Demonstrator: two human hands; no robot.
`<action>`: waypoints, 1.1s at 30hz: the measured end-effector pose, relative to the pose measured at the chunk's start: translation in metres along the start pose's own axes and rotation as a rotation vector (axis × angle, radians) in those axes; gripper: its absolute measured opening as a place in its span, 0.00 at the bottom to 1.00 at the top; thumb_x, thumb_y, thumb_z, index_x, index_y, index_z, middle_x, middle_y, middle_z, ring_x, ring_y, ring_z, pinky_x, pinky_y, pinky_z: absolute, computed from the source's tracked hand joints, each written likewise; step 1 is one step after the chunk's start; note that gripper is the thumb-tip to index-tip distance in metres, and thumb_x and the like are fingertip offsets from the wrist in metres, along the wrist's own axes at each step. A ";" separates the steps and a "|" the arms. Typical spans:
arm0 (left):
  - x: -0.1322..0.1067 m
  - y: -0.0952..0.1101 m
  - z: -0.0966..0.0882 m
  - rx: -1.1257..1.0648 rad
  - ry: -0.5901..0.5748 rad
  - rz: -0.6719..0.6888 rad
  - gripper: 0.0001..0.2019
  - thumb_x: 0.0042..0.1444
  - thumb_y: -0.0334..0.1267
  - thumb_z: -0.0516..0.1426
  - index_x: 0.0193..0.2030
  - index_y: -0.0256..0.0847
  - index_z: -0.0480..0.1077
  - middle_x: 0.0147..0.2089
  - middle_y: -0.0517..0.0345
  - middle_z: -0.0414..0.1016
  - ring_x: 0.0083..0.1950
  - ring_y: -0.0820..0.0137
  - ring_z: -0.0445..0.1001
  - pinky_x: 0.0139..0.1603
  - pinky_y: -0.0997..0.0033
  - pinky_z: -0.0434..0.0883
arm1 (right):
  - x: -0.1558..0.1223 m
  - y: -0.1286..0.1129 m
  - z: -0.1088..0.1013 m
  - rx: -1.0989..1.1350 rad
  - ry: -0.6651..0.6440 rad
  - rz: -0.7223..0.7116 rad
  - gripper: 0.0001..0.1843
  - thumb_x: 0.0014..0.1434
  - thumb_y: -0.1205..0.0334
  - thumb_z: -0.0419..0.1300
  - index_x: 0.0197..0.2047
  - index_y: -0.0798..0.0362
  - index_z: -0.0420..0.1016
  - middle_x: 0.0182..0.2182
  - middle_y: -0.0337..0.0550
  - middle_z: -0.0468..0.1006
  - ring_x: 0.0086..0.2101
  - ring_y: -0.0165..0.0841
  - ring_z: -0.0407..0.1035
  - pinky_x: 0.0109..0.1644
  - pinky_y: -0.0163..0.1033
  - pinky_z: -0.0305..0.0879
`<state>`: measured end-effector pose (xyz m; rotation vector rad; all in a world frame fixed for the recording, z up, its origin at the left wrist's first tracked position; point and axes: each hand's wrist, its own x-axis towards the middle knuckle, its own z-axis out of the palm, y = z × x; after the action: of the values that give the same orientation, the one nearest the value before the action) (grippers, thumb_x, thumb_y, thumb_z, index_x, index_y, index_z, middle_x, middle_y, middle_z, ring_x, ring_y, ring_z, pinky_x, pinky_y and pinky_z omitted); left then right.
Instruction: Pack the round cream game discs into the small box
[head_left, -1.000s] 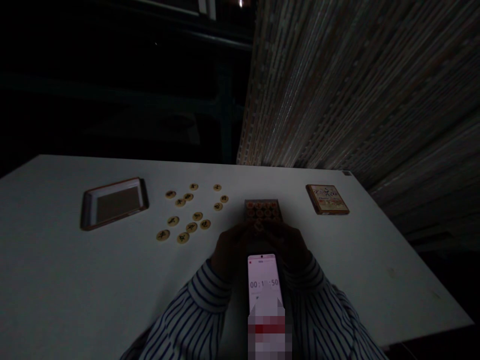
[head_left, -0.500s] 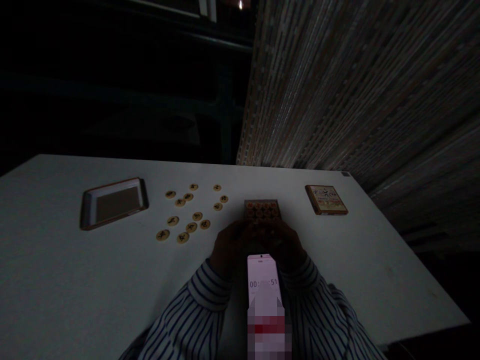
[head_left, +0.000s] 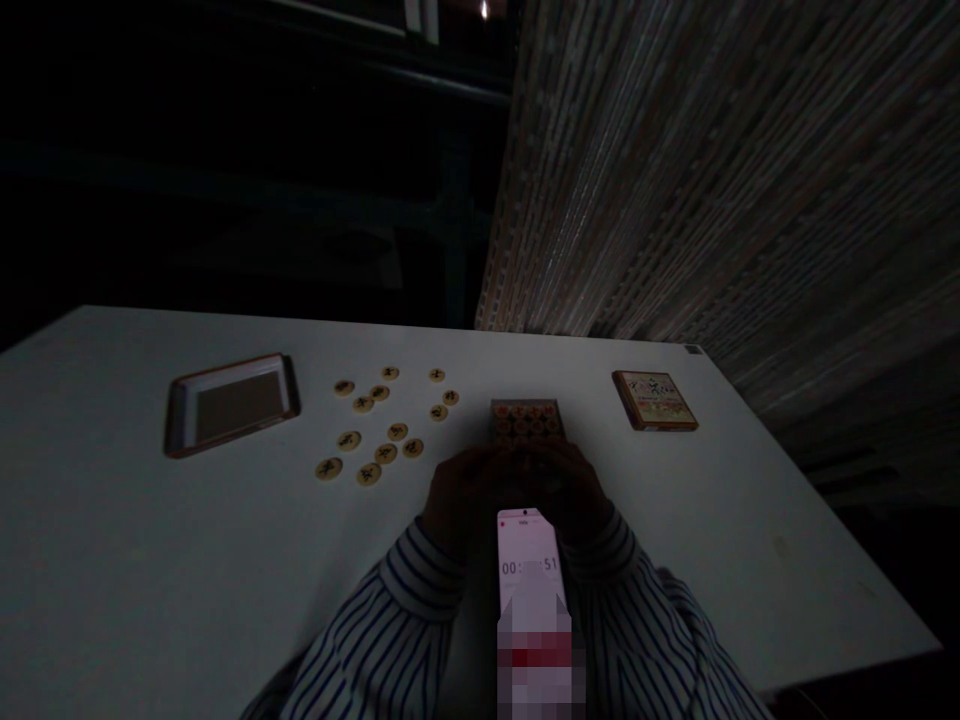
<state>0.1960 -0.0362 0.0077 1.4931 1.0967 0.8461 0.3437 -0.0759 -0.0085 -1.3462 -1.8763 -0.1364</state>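
Observation:
The scene is very dim. My left hand (head_left: 457, 495) and my right hand (head_left: 574, 490) rest together at the near edge of a small dark box (head_left: 526, 418) packed with round game pieces. Both hands look curled over that edge, but their fingers are too dark to read. Several loose tan round pieces (head_left: 382, 425) with dark characters lie scattered to the left of the box. A lit phone (head_left: 531, 575) showing a timer hangs in front of my chest, between my striped sleeves.
A white table (head_left: 112, 560) carries everything. A shallow rectangular tray or lid (head_left: 231, 405) lies at the left. A small square printed box (head_left: 655, 399) sits at the right. A ribbed wall rises behind the table's right side; the left background is dark.
Both hands have edged slightly forward over the near end of the box. The timer on the phone advanced by a second. Nothing else moved.

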 end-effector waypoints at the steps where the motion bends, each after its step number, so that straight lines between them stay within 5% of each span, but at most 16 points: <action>1: 0.000 0.000 0.001 0.004 0.015 -0.004 0.13 0.48 0.41 0.53 0.36 0.37 0.73 0.36 0.54 0.77 0.38 0.67 0.74 0.41 0.68 0.71 | 0.000 0.000 0.000 -0.007 -0.002 -0.001 0.12 0.53 0.63 0.54 0.42 0.53 0.70 0.36 0.46 0.75 0.38 0.34 0.68 0.40 0.41 0.66; 11: -0.001 0.000 0.001 0.064 0.094 -0.060 0.11 0.47 0.41 0.54 0.33 0.39 0.73 0.32 0.56 0.77 0.34 0.67 0.74 0.35 0.70 0.72 | -0.003 0.009 0.000 -0.104 -0.113 0.069 0.11 0.53 0.62 0.54 0.40 0.52 0.71 0.35 0.45 0.76 0.37 0.33 0.68 0.41 0.40 0.61; 18: 0.003 -0.018 -0.001 0.154 0.141 -0.015 0.13 0.48 0.42 0.53 0.37 0.39 0.72 0.35 0.55 0.76 0.36 0.68 0.74 0.38 0.70 0.71 | -0.003 0.018 -0.001 -0.228 -0.166 0.078 0.08 0.53 0.62 0.54 0.36 0.52 0.72 0.32 0.43 0.77 0.33 0.33 0.67 0.37 0.38 0.59; 33: 0.003 -0.021 0.002 0.257 0.160 0.036 0.13 0.49 0.42 0.51 0.36 0.39 0.71 0.35 0.55 0.76 0.36 0.68 0.73 0.38 0.68 0.71 | -0.011 0.035 0.010 -0.309 -0.160 0.092 0.12 0.49 0.55 0.58 0.35 0.50 0.73 0.40 0.46 0.72 0.40 0.36 0.65 0.41 0.40 0.62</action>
<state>0.1942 -0.0338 -0.0134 1.6826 1.3406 0.8876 0.3693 -0.0638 -0.0344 -1.6930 -1.9800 -0.2887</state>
